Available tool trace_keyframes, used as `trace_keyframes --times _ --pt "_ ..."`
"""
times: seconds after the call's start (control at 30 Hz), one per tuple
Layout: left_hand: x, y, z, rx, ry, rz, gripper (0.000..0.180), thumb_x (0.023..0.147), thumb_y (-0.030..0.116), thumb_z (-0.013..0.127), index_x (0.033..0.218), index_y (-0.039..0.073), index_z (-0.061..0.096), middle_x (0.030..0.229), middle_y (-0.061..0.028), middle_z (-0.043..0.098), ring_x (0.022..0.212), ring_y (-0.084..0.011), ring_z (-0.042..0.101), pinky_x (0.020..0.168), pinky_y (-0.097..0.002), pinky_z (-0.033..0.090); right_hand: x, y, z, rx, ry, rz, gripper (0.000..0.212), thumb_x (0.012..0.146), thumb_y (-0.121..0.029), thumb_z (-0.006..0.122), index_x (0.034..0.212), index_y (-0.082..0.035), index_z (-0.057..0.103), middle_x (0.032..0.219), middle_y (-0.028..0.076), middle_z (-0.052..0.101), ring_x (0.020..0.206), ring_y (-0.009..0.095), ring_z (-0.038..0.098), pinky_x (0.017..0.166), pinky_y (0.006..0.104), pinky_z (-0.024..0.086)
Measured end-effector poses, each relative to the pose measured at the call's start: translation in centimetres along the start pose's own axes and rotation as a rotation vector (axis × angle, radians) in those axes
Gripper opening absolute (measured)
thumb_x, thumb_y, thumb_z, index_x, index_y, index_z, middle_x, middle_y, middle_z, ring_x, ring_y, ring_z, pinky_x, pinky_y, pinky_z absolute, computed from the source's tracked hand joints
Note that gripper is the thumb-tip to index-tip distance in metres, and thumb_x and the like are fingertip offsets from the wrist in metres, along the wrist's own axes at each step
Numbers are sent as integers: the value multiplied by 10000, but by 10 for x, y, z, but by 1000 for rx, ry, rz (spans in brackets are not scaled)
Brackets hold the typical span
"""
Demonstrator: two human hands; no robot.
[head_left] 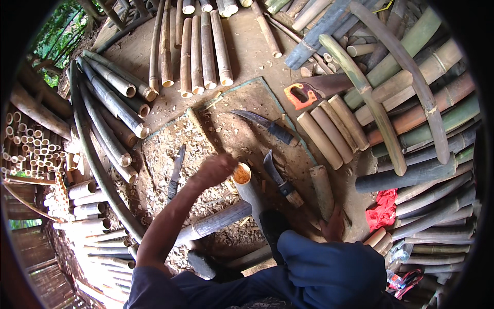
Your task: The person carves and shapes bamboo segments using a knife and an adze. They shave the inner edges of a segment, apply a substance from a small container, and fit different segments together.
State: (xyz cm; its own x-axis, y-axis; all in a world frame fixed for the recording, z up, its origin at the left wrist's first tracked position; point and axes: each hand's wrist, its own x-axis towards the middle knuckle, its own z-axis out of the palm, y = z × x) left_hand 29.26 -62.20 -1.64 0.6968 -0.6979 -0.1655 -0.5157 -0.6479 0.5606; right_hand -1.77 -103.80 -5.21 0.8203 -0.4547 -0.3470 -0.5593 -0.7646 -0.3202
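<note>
My left hand grips the top rim of an upright, slightly tilted bamboo tube whose open end shows an orange inside. The tube's lower part runs down toward my dark blue trouser knee. My right hand is low beside that knee, at the near end of a short bamboo section lying on the ground. The knee hides part of the hand, so its grip is unclear. A hooked knife with a wooden handle lies between the tube and the short section.
A second big knife and a slim dark blade lie on the chip-strewn mat. An orange-handled saw, cut bamboo lengths, long poles all around, a red cloth, and a thick pole by my legs.
</note>
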Motion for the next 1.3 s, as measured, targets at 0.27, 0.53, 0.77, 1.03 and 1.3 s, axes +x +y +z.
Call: trace_keyframes --times 0.27,0.53,0.77,1.03,1.3 --pt "-71 -120 -101 589 539 -564 885 906 256 788 1630 177 285 1553 -202 481 857 -186 710 566 -284 593 1 -6 0 -24 1 -31 978 752 -155 839 1540 -15 276 1424 316 447 1332 497 466 1098 535 415" --pt "-47 29 16 125 -158 -26 702 810 230 819 1444 112 542 1523 -115 536 965 -354 744 914 -459 611 -2 -5 -2 -39 6 -4 971 755 -162 841 1532 -16 278 1401 318 460 1302 503 487 1079 547 424" --pt "-29 31 54 93 -78 -178 742 811 108 723 1486 92 416 1474 -234 525 908 -449 722 793 -534 604 2 -6 -1 -3 -12 -3 970 756 -162 841 1531 -16 277 1393 319 466 1292 507 493 1075 548 426" --pt "-32 24 74 178 -89 -116 552 828 12 645 1357 120 528 1249 -216 624 831 -416 730 689 -530 586 3 -4 1 18 9 -17 974 752 -147 838 1533 -20 270 1384 327 478 1290 517 495 1080 541 426" --pt "-6 33 53 163 -161 -33 205 853 9 666 1052 45 698 1147 -172 677 935 -361 737 737 -488 608 0 -15 -5 13 44 0 988 747 -126 837 1544 -29 261 1404 319 458 1312 507 476 1094 534 418"
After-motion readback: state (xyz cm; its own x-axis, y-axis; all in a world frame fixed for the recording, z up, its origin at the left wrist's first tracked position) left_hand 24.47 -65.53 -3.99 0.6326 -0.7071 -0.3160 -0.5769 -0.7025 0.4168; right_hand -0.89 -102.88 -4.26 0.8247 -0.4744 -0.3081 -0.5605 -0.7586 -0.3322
